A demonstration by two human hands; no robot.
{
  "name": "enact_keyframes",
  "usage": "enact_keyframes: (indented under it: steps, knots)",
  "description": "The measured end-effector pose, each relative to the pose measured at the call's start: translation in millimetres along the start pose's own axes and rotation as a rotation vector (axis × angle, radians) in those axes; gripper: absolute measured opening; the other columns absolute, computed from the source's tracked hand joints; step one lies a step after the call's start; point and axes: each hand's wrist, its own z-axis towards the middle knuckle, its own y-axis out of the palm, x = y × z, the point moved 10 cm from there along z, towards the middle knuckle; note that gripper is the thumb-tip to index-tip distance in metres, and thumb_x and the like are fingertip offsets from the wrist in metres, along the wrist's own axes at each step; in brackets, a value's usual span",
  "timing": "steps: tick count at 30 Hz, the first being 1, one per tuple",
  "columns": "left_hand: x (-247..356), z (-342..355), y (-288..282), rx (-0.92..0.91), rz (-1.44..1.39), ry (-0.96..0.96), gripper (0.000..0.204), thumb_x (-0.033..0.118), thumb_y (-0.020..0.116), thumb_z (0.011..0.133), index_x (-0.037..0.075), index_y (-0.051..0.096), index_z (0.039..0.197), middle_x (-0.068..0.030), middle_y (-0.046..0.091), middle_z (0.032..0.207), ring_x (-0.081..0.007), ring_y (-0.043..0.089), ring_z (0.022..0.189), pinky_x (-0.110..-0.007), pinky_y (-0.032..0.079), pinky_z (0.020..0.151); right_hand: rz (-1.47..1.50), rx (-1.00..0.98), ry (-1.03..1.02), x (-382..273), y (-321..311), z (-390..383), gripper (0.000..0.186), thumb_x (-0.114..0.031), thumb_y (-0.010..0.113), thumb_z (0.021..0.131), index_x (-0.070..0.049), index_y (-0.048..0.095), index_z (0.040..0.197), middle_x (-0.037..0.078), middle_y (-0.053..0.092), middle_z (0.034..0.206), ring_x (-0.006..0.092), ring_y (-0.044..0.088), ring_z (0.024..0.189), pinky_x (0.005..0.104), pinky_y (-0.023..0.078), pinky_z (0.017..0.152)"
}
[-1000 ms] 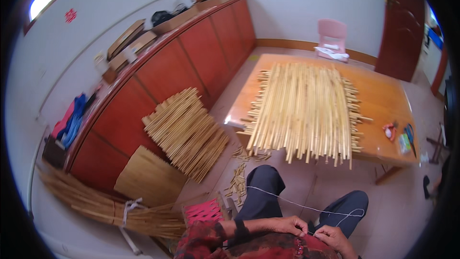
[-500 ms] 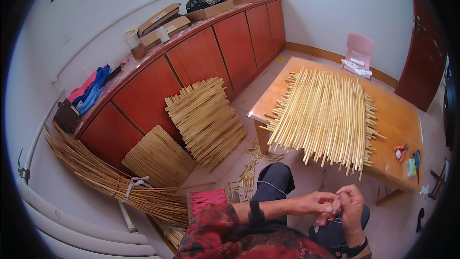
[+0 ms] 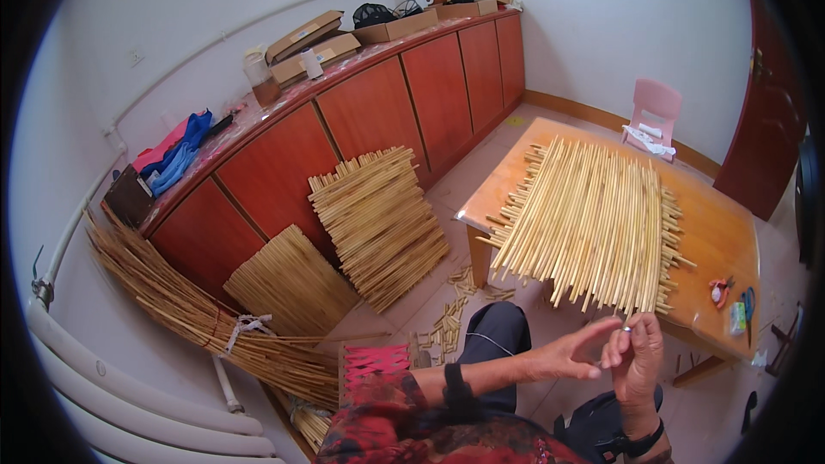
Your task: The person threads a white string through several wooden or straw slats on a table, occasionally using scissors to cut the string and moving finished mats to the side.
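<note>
Over my lap, close to the table's near edge, both hands are together. My left hand [image 3: 574, 354] has its thumb and forefinger apart, reaching toward the other hand, and I see nothing in it. My right hand [image 3: 638, 363] is closed in a pinch with the fingertips raised. A small shiny spot shows at these fingertips; what they hold is too small to make out. Just beyond the hands, a layer of pale peeled sticks [image 3: 589, 223] lies side by side on the wooden table [image 3: 718, 245], its near ends jutting past the edge.
Two stick panels, one larger [image 3: 378, 228] and one smaller [image 3: 290, 282], lean on red cabinets [image 3: 369, 99]. A bundle of thin stalks [image 3: 172, 292] lies left, near white radiator pipes [image 3: 129, 395]. Cut stick pieces [image 3: 447, 326] litter the floor. Pliers [image 3: 720, 292] and scissors [image 3: 748, 305] lie on the table.
Both hands have risen slightly toward the table edge. The left fingers, bunched against the right hand before, have spread apart. The view has shifted a little.
</note>
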Motion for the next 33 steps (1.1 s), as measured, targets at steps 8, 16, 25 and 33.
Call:
enact_keyframes:
  steps: [8,16,25,33]
  knots:
    - [-5.0,-39.5,-38.9,0.085,0.105,-0.254,0.024,0.029,0.048,0.087,0.008,0.058,0.090,0.0071,0.038,0.059,-0.0017,0.033,0.049,-0.017,0.027,0.043,-0.020,0.059,-0.022,-34.8,-47.9,8.4,0.014,-0.020,0.050,0.086,-0.007,0.045,0.087,0.000,0.039,0.057,0.0067,0.034,0.037,0.0201,0.033,0.032]
    - [67.9,-112.2,-140.5,0.444,0.436,-0.314,0.018,0.020,0.053,0.085,0.005,0.062,0.087,0.0050,0.052,0.070,-0.0003,0.041,0.060,-0.016,0.034,0.050,-0.141,0.338,-0.285,-118.8,-191.3,-3.1,0.017,-0.020,0.047,0.088,-0.005,0.047,0.097,-0.003,0.036,0.061,0.0021,0.028,0.041,0.0155,0.024,0.032]
    - [103.5,-222.9,-257.8,0.759,0.807,-0.238,0.017,0.015,0.055,0.083,0.000,0.062,0.085,0.0005,0.059,0.074,-0.0060,0.051,0.070,-0.020,0.042,0.063,-0.220,0.610,-0.446,-183.3,-326.0,-38.9,0.030,-0.020,0.049,0.087,-0.002,0.045,0.111,-0.003,0.036,0.069,0.0011,0.029,0.046,0.0145,0.024,0.036]
    - [110.7,-280.4,-299.2,0.980,0.875,-0.263,0.014,0.013,0.056,0.081,0.000,0.062,0.082,0.0019,0.055,0.065,-0.0057,0.046,0.061,-0.021,0.039,0.057,-0.332,0.679,-0.574,-232.5,-381.9,-75.0,0.031,-0.023,0.050,0.087,-0.003,0.047,0.110,-0.003,0.036,0.070,0.0006,0.029,0.047,0.0148,0.024,0.038]
